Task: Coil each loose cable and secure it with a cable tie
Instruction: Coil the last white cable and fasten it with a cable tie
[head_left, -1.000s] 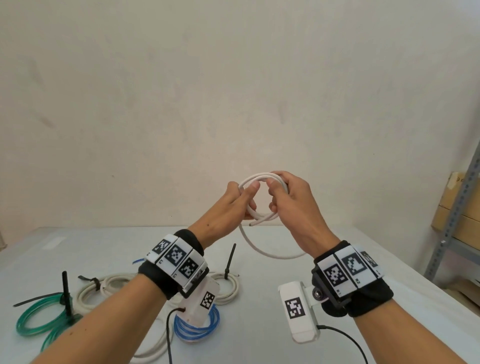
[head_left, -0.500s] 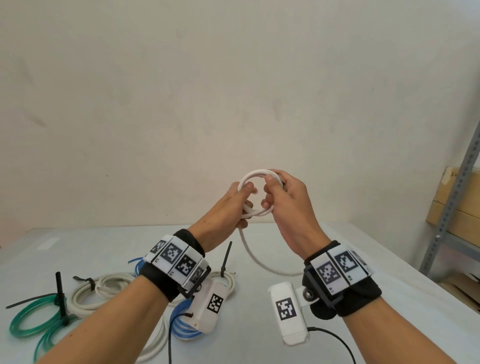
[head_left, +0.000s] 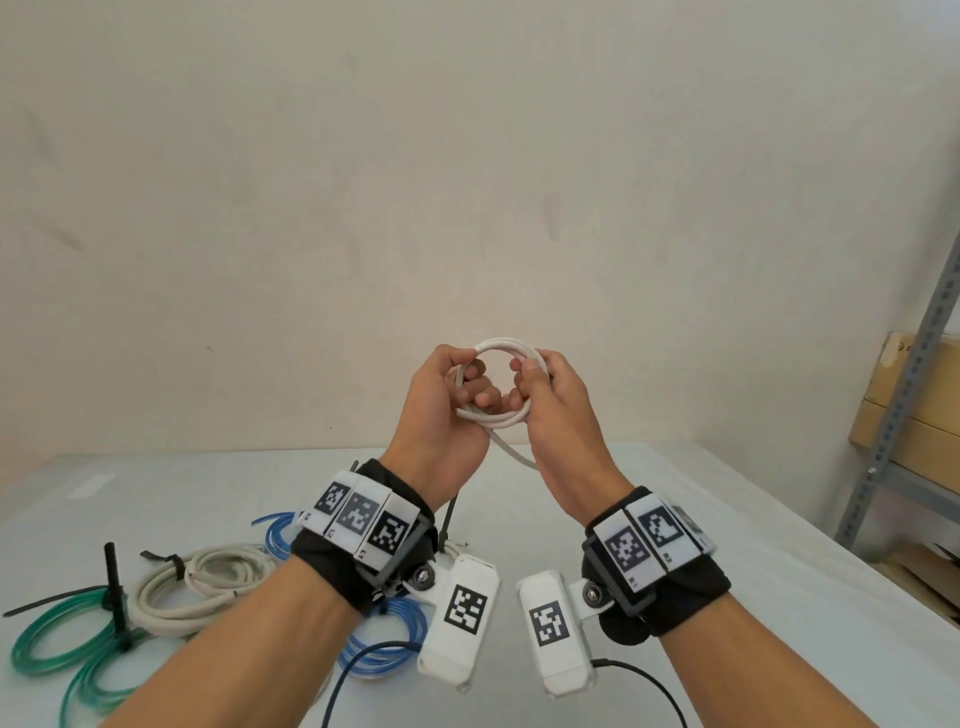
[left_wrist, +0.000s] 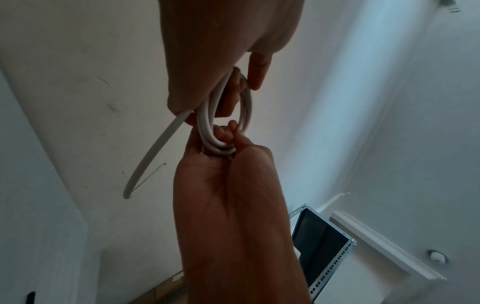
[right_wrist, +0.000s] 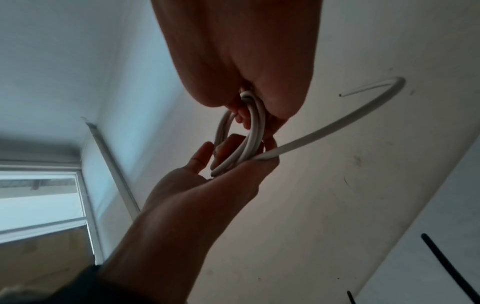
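Right now we hold the white cable coil (head_left: 493, 384) up above the table (head_left: 779, 571), left hand (head_left: 441, 410) and right hand (head_left: 558, 410) each curled round one side, while its loose tail (head_left: 511, 452) trails below the coil towards the right hand, seemingly the last length to wind in.

Both hands, left (head_left: 441, 410) and right (head_left: 558, 410), raised together, fingers curled in a grip.
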